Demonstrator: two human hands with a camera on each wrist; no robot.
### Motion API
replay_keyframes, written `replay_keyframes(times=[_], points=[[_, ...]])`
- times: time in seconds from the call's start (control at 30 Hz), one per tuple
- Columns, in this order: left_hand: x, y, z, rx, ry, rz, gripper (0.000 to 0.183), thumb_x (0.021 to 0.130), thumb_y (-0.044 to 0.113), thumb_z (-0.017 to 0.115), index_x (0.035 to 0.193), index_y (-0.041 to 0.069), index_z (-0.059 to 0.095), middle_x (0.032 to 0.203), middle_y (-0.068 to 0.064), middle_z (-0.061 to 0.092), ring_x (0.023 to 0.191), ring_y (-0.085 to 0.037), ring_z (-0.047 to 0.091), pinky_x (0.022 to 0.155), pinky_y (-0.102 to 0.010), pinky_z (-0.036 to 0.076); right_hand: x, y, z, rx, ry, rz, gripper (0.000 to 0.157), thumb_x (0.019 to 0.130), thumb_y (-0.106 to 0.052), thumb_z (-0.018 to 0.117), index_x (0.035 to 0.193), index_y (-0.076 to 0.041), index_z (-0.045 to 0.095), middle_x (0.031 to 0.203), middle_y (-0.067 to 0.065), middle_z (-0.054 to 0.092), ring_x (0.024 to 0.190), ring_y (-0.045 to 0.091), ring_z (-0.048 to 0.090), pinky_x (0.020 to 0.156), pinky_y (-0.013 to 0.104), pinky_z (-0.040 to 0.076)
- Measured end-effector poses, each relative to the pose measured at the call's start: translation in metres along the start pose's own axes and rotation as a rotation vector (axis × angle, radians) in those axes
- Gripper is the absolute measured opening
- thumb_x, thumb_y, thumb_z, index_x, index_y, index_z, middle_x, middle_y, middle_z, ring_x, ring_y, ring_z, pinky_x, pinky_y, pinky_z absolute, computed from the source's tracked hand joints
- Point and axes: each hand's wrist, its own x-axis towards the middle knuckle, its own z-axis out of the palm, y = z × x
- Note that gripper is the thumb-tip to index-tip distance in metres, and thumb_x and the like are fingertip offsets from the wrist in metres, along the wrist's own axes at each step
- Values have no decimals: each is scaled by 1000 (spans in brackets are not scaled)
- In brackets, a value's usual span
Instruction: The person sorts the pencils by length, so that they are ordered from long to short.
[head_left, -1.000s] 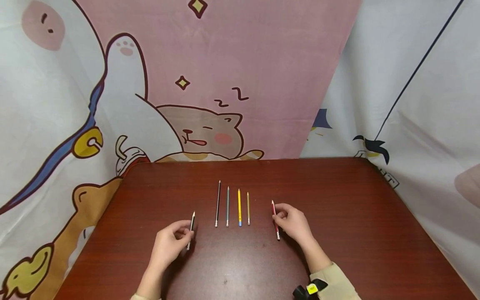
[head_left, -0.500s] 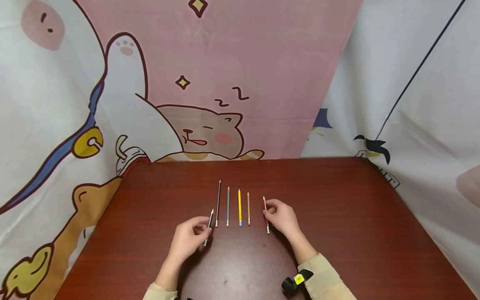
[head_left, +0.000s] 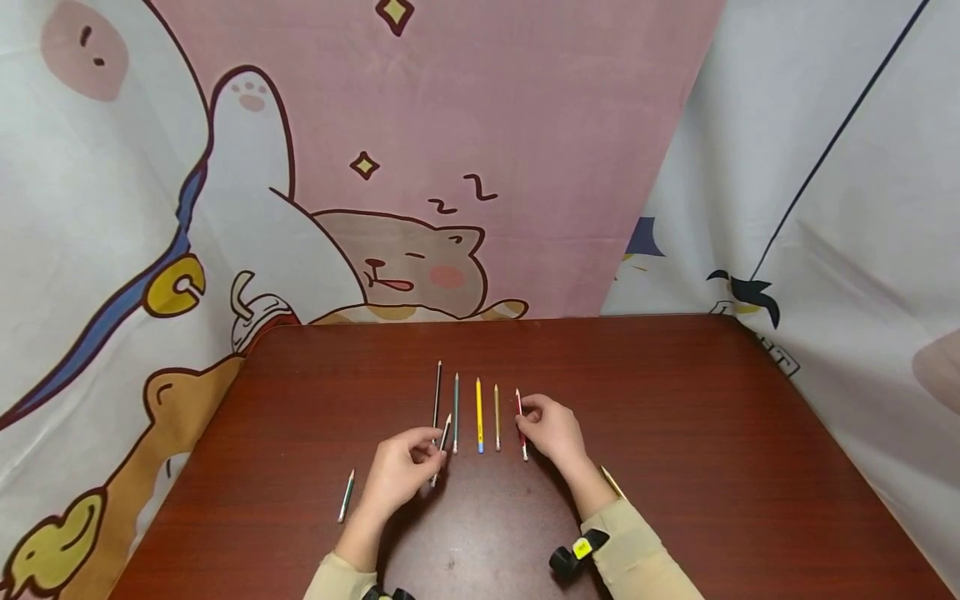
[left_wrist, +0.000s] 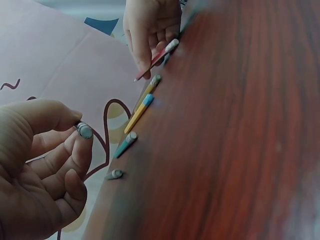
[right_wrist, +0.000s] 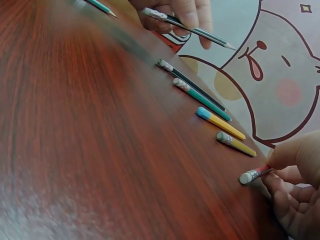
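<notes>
On table (head_left: 712, 400): row of four pencils (head_left: 480, 417), side by side, points to far edge. At near left end of row: left hand (head_left: 405, 468), holding first pencil (head_left: 444, 443). Just right of row: right hand (head_left: 553, 429), holding second pencil (head_left: 519, 408). Left of left forearm: loose pencil (head_left: 346, 497). Beside right wrist: part-hidden pencil (head_left: 612, 481). Behind table: cloth (head_left: 562, 167).

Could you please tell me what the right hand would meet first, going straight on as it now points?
Beyond the red pencil it holds, the right hand would probably meet the gold pencil first, though depth is unclear.
</notes>
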Motion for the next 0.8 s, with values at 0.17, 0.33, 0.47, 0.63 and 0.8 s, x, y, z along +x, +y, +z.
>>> replay_keyframes(times=[0.17,0.33,0.47,0.63,0.8], points=[[3,2,5,7,-12,10,22,80,0,76,101,5,74,75,5,67,63,-5,61,59,-23,50,0,-1,2,-9,7,5,26,82,-16,74,107,-8,73,70,-7,64,66,13,59,63,36,47],[5,3,10,-15,-19,26,22,80,0,76,102,4,74,76,2,68,63,-7,62,60,-23,51,2,0,6,-42,17,19,26,83,-17,74,108,-9,73,70,-7,64,65,13,58,61,36,47],[7,4,15,-28,-27,38,22,80,-1,75,102,2,73,76,0,69,64,-8,62,59,-22,50,4,2,11,-119,22,6,28,84,-21,76,110,-11,72,67,-9,60,59,10,55,54,34,45],[9,3,20,-21,-39,46,22,80,0,75,102,3,73,75,1,68,62,-8,61,58,-22,49,5,3,13,-163,44,3,29,83,-26,78,109,-14,73,66,-10,60,59,12,57,53,35,45],[10,4,27,-50,-52,26,23,81,2,76,104,0,72,73,-1,68,59,-7,60,54,-22,49,5,3,13,-162,52,13,30,83,-31,78,108,-16,74,69,-10,63,62,14,61,53,36,45]])
